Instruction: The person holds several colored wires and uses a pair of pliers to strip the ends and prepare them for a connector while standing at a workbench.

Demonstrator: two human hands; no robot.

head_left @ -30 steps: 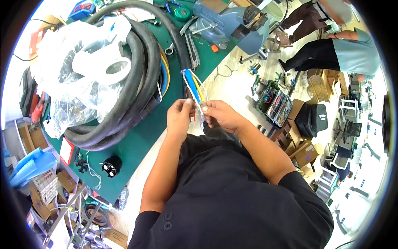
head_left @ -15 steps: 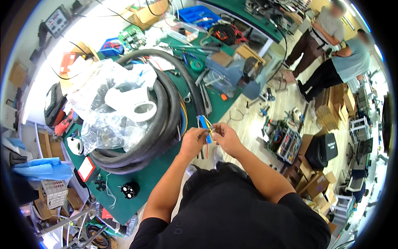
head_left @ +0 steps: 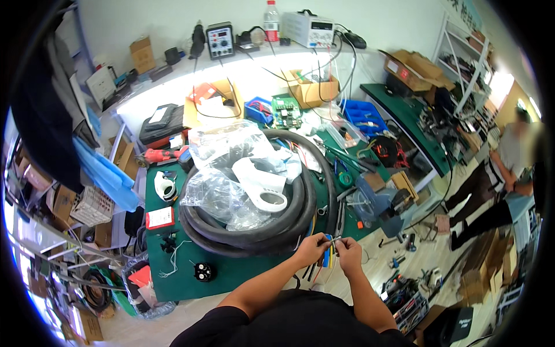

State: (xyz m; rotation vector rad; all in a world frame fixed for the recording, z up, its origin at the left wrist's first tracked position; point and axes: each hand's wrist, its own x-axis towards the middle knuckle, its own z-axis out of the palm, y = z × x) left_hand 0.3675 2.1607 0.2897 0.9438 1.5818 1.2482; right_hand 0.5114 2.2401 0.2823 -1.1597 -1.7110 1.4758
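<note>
1. Wires (head_left: 328,237), blue and yellow, emerge from black cable (head_left: 331,199) at the workbench's (head_left: 243,277) front edge, toward its right corner.
2. Left hand (head_left: 311,250): fingertips closed on a thin pale strand (head_left: 337,239).
3. Right hand (head_left: 349,255): fingertips pinched at the strand, just beside the left hand.
4. Cable coil (head_left: 231,249): unchanged on the workbench since the earlier frames.
5. View: tilted upward since then; power supply (head_left: 308,30) and bottle (head_left: 271,24) now appear.

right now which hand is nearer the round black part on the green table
Left. The left hand is to the right of the round black part; the right hand is farther right, past the left one.
</note>
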